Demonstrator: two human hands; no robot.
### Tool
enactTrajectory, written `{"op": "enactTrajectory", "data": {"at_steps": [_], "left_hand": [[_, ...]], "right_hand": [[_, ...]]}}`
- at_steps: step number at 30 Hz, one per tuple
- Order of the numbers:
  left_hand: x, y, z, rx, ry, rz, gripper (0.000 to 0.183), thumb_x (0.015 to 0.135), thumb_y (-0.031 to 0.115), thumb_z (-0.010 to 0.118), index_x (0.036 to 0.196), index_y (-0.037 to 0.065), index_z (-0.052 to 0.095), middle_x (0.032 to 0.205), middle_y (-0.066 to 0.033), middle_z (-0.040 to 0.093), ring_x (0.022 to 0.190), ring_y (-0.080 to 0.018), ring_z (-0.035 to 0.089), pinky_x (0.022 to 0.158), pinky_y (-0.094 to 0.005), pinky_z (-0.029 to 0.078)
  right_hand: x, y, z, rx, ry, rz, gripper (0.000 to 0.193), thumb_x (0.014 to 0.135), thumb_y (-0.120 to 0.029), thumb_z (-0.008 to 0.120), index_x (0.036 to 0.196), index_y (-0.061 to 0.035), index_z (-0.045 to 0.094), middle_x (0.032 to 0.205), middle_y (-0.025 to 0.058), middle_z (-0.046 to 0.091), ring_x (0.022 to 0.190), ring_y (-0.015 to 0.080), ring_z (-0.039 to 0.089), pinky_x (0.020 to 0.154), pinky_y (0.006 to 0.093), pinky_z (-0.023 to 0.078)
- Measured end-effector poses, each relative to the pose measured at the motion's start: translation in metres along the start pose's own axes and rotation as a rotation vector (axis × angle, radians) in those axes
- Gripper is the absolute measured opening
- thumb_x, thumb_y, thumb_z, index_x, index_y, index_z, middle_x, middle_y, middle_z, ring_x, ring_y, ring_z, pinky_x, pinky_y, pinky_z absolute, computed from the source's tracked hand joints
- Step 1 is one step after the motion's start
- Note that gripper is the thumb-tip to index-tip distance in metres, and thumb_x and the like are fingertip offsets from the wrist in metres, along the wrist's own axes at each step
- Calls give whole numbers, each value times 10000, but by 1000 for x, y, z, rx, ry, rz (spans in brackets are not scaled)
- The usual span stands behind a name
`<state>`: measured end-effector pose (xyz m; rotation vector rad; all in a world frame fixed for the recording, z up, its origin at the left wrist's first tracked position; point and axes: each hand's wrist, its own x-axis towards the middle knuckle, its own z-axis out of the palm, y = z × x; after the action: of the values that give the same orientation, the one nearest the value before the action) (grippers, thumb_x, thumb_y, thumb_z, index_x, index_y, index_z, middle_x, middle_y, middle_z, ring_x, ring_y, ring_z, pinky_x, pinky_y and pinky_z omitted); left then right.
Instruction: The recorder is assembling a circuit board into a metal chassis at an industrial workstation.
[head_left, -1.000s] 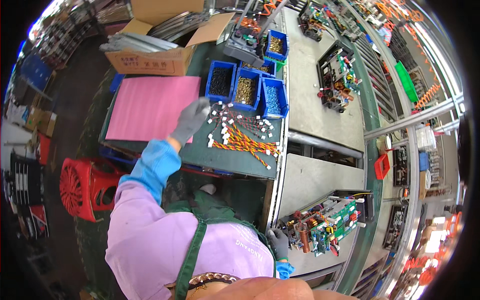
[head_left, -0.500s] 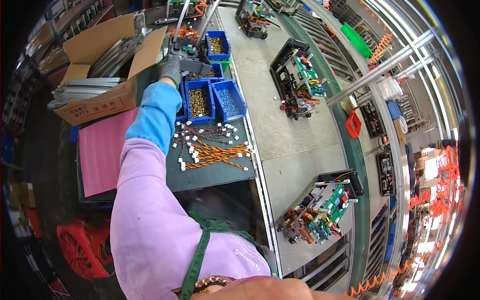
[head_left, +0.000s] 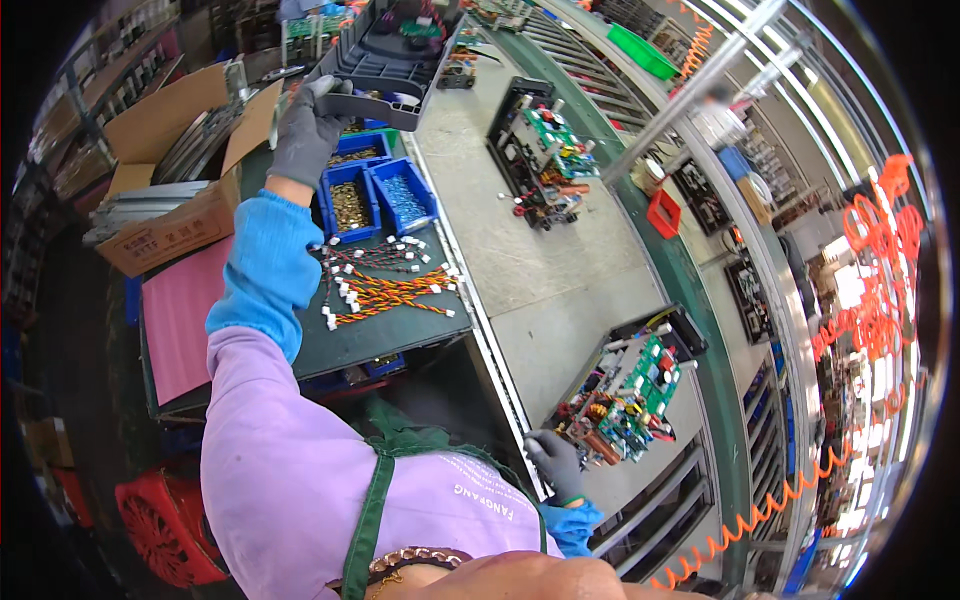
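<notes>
My gloved left hand is closed on the near edge of a dark grey plastic housing, raised and tilted above the far blue bins. Inside that housing are dark fittings and some thin wires. Low on the right, my gloved right hand is beside the near circuit-board assembly, at the worktop's metal edge. Its fingers are loosely bent and it seems to hold nothing; whether it touches the assembly I cannot tell. Green boards, coils and a black panel make up that assembly.
Blue bins of brass-coloured fasteners and bluish screws stand beside several wire harnesses. Left are a carton of metal strips and a pink sheet. Another board assembly stands farther along the grey worktop.
My left hand has lifted the grey housing up from beside the bins and toward me. My right hand has come into view beside the near assembly. The view has shifted slightly.
</notes>
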<state>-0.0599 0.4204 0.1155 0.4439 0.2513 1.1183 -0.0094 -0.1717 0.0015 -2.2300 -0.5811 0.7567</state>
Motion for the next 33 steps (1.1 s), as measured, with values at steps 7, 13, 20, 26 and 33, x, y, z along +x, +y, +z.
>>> {"op": "enactTrajectory", "data": {"at_steps": [7,13,20,26,33], "left_hand": [[-205,-106,75,-13,-513,-389,357,901,283,577,1107,-8,568,955,-104,641,813,-194,635,765,-325,549],[-379,-195,80,-437,-510,-1483,363,837,408,531,807,61,634,914,-160,619,879,-347,622,846,-453,503],[-441,-218,91,-114,-538,-1887,516,846,345,585,1265,53,512,1025,-133,629,917,-252,636,858,-447,508],[-417,-221,138,1089,-1541,-228,371,902,315,570,1113,10,589,987,-173,618,875,-241,625,769,-331,494],[-462,-257,205,639,-1499,452,297,805,147,661,1091,73,623,1027,-123,587,972,-284,578,793,-384,487]], "right_hand": [[-9,-57,-104,578,301,-557,454,906,-362,580,1188,-7,561,990,70,599,869,176,578,780,322,471],[-14,-78,-160,1170,653,-819,751,870,-494,599,1403,-37,334,1283,136,504,1104,249,553,955,411,458],[-97,-50,-181,1173,786,-767,783,845,-471,643,1409,-33,320,1263,143,508,1080,242,566,940,395,473],[-138,-1,-174,1033,911,-734,759,848,-450,643,1401,-31,335,1247,141,519,1076,243,568,937,393,476],[-105,8,-159,892,961,-741,731,852,-427,642,1392,-28,352,1229,138,531,1071,243,571,935,391,479]]}}
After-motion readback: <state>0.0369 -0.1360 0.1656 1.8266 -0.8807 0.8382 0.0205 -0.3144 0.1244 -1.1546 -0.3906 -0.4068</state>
